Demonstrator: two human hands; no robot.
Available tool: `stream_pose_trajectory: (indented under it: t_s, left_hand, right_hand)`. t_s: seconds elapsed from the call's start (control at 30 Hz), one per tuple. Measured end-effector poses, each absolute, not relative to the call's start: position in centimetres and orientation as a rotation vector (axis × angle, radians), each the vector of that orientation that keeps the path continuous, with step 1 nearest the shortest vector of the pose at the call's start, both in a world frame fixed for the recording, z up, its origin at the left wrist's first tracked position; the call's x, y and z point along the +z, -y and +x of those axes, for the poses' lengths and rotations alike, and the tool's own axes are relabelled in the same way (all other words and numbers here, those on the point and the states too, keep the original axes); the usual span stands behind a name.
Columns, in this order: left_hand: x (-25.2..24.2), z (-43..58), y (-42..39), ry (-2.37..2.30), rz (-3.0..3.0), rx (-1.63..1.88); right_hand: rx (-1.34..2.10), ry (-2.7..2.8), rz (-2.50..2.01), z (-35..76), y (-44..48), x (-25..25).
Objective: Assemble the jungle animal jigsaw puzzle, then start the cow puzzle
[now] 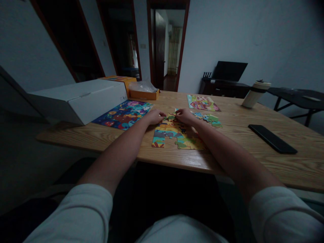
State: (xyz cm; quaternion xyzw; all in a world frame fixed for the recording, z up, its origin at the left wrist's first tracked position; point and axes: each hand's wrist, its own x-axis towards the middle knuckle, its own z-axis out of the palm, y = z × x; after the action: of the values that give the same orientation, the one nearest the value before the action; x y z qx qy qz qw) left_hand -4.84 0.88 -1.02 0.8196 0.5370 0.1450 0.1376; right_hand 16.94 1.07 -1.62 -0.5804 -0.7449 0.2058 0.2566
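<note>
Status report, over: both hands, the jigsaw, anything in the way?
Left hand and right hand at far side of jigsaw puzzle, grips unclear. Puzzle incomplete, gap along near edge. Right forearm blocks part of the view.

Bare forearms (121, 152) extend forward, left hand (155, 117) and right hand (186, 116) curled near each other.

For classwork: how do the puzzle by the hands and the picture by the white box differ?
The puzzle has a gap in its near edge; the picture shows none. The puzzle shows much yellow, the picture mainly dark blue. Left hand and right hand are at the puzzle, neither on the picture. Puzzle and picture lie flat on the table.
</note>
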Motion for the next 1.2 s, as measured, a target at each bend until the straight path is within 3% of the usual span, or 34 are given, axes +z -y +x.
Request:
stream_pose_trajectory:
  t_s: [0.23,0.47,0.87,1.2]
  left_hand:
    - [-1.1,-5.0,-1.0,-1.567,2.424,0.375]
    - [-0.7,-4.9,-0.6,-1.604,2.409,0.331]
    - [0.0,-4.8,-0.2,-1.595,2.260,0.437]
    - [-0.5,-5.5,-1.1,-1.586,2.326,0.452]
  right_hand:
    - [0.587,1.950,-1.554,17.5,-1.9,-1.6]
    - [0.784,1.697,-1.498,19.3,-0.2,1.5]
    - [0.819,1.924,-1.200,22.4,9.2,5.9]
    - [0.513,1.704,-1.702,35.6,7.1,4.9]
